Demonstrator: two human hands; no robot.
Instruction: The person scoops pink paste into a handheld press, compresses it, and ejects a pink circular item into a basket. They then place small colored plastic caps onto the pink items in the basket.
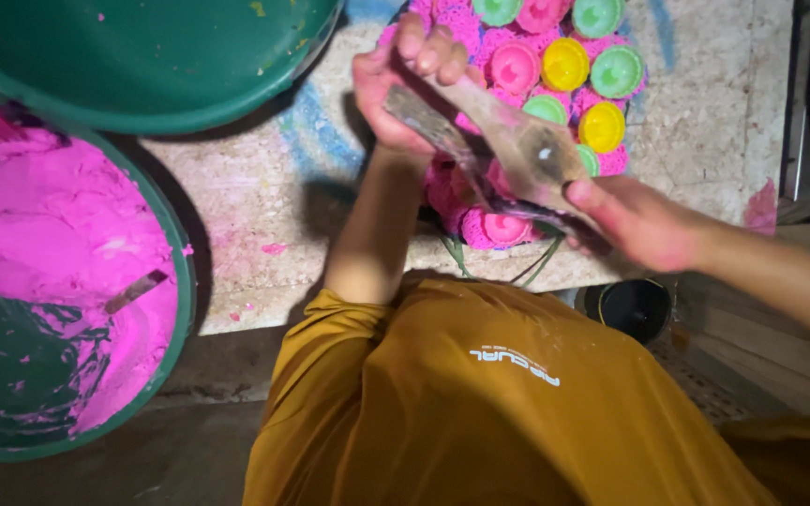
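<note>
My left hand is raised over a stone slab and grips the narrow end of a pale, paddle-shaped tool. My right hand, stained pink, holds a thin flat blade that lies across the paddle. Both tools are blurred. Under them sits a cluster of small round moulds in pink, yellow and green, set on pink frilly bases; my hands hide part of the cluster.
A green basin at the left holds bright pink paste with a stick lying in it. Another green basin overlaps it at the top left. A black round container stands below the slab's edge.
</note>
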